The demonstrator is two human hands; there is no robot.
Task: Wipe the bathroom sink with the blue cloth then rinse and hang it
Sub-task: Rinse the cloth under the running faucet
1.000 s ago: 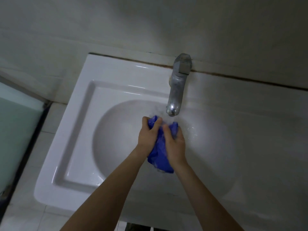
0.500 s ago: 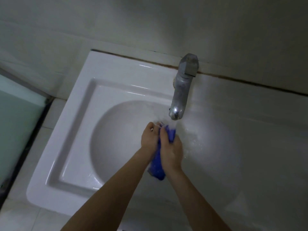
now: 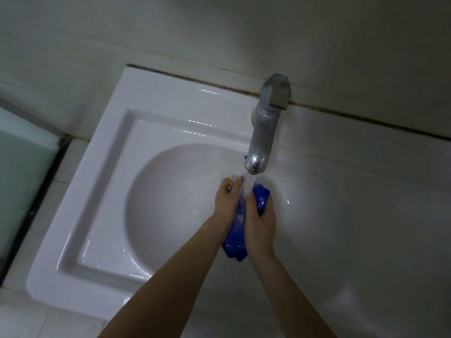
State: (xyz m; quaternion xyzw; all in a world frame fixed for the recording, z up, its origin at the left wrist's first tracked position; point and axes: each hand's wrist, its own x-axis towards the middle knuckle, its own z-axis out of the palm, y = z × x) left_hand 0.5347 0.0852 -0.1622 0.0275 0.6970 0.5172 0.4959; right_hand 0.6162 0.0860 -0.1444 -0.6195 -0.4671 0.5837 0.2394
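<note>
Okay, your left grip [image 3: 227, 203] and right grip [image 3: 260, 226] curl tight round the bunched blue cloth [image 3: 234, 247], squeezed between them, water stream [image 3: 247, 187] from the tap [image 3: 262, 132] hitting it, above the sink [image 3: 97, 191] bowl.

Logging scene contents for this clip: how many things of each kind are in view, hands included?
hands: 2, left hand and right hand
blue cloth: 1
sink: 1
faucet: 1
total: 5
</note>
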